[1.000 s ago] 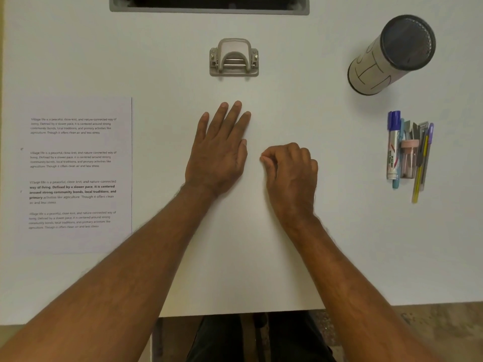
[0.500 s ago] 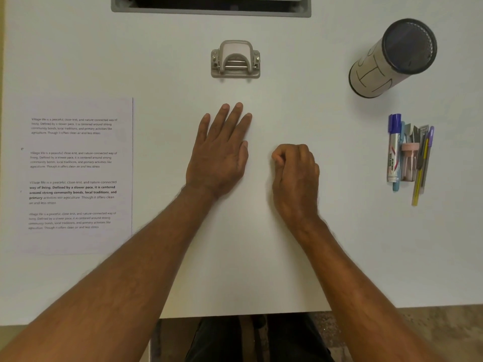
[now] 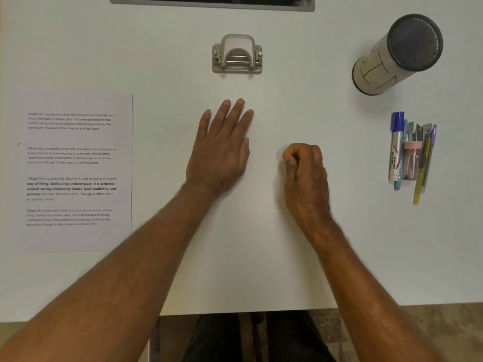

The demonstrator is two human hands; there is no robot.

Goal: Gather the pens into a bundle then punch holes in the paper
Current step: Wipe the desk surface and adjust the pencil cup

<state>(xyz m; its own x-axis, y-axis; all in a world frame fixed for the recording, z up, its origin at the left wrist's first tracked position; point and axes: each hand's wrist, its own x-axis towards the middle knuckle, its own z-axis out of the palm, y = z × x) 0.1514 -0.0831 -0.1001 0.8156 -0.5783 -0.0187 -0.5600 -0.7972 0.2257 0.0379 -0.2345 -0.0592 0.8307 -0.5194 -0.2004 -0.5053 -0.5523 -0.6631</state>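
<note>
Left hand (image 3: 219,155) flat on bench (image 3: 261,257), fingers spread, empty. Right hand (image 3: 304,176) curled into loose fist, holding nothing visible. Pens (image 3: 411,152) loose far right, light, slippery, likely to roll; best grabbed mid-barrel. Printed paper (image 3: 75,171) far left, thin, floppy. Hole punch (image 3: 237,54) centre back, untouched.

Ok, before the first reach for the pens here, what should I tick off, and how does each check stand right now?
1. Pens in view and uncovered, lying loose on the table's right side: ok.
2. Right hand free to grasp: ok, fingers curled but holding nothing.
3. Left hand empty: ok, flat on the table.
4. Path from right hand to pens unobstructed: ok, bare table between.
5. Paper flat and reachable at left: ok.
6. Hole punch upright, slot facing the person: cannot tell for the slot.
</note>
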